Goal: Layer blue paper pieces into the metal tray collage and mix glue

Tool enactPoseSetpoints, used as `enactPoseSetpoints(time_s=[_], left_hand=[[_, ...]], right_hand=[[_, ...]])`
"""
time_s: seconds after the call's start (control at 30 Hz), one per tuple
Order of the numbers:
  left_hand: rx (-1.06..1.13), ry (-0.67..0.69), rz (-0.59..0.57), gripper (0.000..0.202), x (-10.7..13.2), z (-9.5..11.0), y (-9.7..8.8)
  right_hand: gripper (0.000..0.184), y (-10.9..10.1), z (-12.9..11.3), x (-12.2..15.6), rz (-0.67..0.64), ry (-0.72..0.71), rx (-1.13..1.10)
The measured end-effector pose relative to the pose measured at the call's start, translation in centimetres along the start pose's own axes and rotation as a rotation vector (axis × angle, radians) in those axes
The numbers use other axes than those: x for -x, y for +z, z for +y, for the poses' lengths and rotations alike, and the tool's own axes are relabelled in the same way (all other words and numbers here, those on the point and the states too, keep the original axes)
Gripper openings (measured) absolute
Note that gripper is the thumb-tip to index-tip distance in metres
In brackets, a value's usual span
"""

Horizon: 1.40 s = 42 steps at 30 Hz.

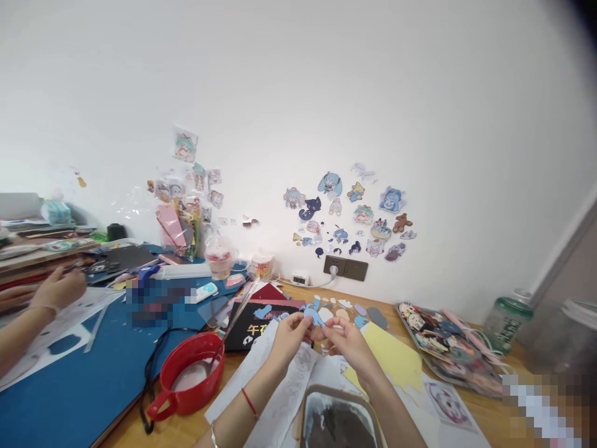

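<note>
A blue paper cutout (313,310) is held up between my two hands over the desk. My left hand (290,339) pinches its left side with thumb and fingers. On its right edge, my right hand (346,341) has its fingertips closed. Below the hands lie white sheets with line drawings (291,373) and a tray of dark, wet-looking material (339,423). Close to my right hand is a yellow sheet (394,358) with a cut edge. Several cut paper pieces (360,311) are spread behind the hands.
A red mug (198,373) with a spoon in whitish liquid stands at left. Another person's hand (58,292) works over the blue mat (56,414). At right are a sticker-covered tray (448,348) and a green bottle (506,320). Cutouts cover the wall near a socket (346,267).
</note>
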<state>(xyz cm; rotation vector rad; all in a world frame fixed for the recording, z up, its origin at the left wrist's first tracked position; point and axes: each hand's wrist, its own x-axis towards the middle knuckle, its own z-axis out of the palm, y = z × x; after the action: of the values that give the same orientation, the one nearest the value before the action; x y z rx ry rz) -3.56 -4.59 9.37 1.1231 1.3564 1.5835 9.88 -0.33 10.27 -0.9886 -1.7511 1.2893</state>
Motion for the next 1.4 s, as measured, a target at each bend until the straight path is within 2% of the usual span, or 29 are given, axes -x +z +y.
enactPoseSetpoints(time_s=[0.17,0.3,0.37,0.43,0.5,0.67,1.03,1.4], left_hand=[[-0.03,0.035,-0.108,0.028,0.8,1.5,1.7],[-0.125,0.056,-0.189,0.023,1.7,2.3,2.4],[-0.033,-0.009,-0.218,0.025,1.9,2.6,2.5],[0.127,-0.117,-0.201,0.036,1.9,2.7,2.5],[0.219,-0.196,-0.155,0.038,1.8,2.6,2.3],[0.219,-0.289,-0.131,0.033,1.3,1.7,2.0],[0.127,-0.22,-0.177,0.03,0.8,1.1,1.6],[0.127,-0.266,-0.175,0.028,0.6,1.1,1.5]], right_hand=[[0.039,-2.4,-1.2,1.8,0.063,-0.111,0.019],[0.033,-2.7,-1.2,2.3,0.155,-0.214,0.047],[0.028,-2.6,-0.9,2.2,0.159,-0.23,0.048],[0.026,-2.4,-0.4,1.8,0.14,-0.228,0.037],[0.026,-2.4,0.1,1.5,0.12,-0.228,0.029],[0.024,-2.4,0.8,1.2,0.112,-0.235,0.063],[0.02,-1.7,-0.6,2.3,0.038,-0.424,0.3],[0.01,-2.2,0.7,1.8,0.068,-0.595,0.464]])
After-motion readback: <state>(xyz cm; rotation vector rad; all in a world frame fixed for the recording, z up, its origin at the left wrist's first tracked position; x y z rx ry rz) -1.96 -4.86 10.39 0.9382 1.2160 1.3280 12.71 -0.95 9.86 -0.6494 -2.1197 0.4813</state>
